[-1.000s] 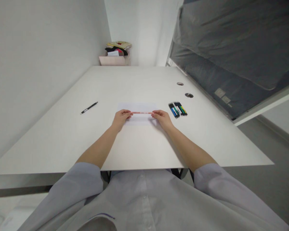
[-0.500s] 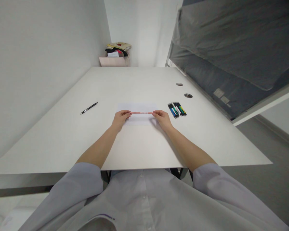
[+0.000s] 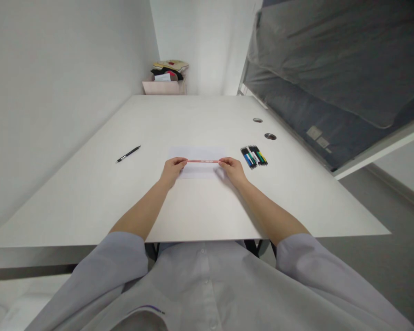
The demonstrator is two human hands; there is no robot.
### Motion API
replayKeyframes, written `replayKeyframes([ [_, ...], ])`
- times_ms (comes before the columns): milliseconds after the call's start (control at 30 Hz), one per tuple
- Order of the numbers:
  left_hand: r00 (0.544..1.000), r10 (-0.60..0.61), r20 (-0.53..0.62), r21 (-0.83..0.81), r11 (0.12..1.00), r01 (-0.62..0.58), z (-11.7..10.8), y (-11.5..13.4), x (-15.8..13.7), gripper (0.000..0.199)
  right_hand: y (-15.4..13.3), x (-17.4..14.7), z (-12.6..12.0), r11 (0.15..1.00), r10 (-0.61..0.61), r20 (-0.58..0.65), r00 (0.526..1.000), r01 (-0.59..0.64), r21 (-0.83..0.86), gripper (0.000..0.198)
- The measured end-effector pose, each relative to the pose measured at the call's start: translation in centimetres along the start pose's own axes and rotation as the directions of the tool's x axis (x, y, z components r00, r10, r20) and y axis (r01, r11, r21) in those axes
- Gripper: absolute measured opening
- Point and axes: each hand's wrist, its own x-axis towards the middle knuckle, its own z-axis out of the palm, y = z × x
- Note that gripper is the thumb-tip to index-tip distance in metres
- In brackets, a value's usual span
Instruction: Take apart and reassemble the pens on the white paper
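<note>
A slim pink pencil (image 3: 203, 161) with pale printing along its middle is stretched level between both hands, above a sheet of white paper (image 3: 198, 173). My left hand (image 3: 173, 169) pinches its left end between thumb and fingers. At the other end, my right hand (image 3: 233, 169) grips it the same way, and a tip pokes out slightly past the fingers. The paper lies flat on the table under the pencil, its sides partly hidden by my hands.
Several pens with blue, white, green and yellow parts (image 3: 254, 156) lie in a row to the right. A black pen (image 3: 128, 154) rests at the left. Two round cable holes (image 3: 270, 136) are set in the white table (image 3: 193, 119); a box (image 3: 163, 87) stands beyond its far edge.
The pencil has turned slightly about its length, so its printing shows differently. Both hands stay in nearly the same place.
</note>
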Motion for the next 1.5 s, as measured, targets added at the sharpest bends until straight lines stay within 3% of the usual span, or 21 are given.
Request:
replayKeyframes([
  [1500,0.999,0.034,-0.005,0.056,0.998,-0.033,0.08,0.04,-0.13,0.028,-0.19,-0.13,0.12,1.000,0.014,0.002,1.000,-0.014,0.018,0.038],
])
